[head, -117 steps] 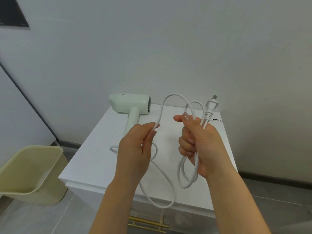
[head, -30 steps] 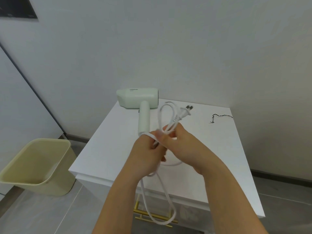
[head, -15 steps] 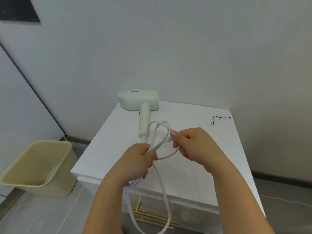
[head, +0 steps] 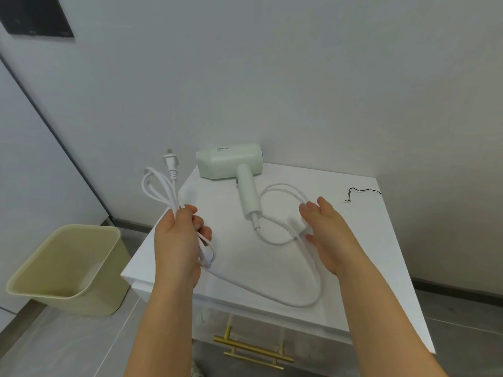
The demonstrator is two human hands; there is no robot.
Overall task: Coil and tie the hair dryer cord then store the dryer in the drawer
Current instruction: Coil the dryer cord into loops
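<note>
A: Bench (head: 381, 254) at frame centre, white top, gold drawer handle (head: 253, 349) below its front edge, drawer shut. Beige bin (head: 62, 268) lower left, on the floor.

B: Hair dryer (head: 231, 164) lying flat at the bench's back edge, centre frame, handle pointing toward the camera. Untouched.

A: Cord (head: 272, 291)?

B: Changed from half a second ago. Then bunched between both hands at frame centre. Now split: one small bundle of loops gripped in left hand (head: 177, 246), fingers curled tight around it, plug (head: 171, 165) sticking up, left of centre. Rest lying slack across the bench in a big open loop from the handle base.

A: Right hand (head: 329, 235)?

B: Let go. Fingers spread, palm over the slack loop, right of centre. Touching the cord or just above: cannot tell.

A: So coil only partly formed, not tied. Probably regathering the slack next. Thin black tie (head: 362, 192) at the right rear of the bench, well apart from both hands.
</note>
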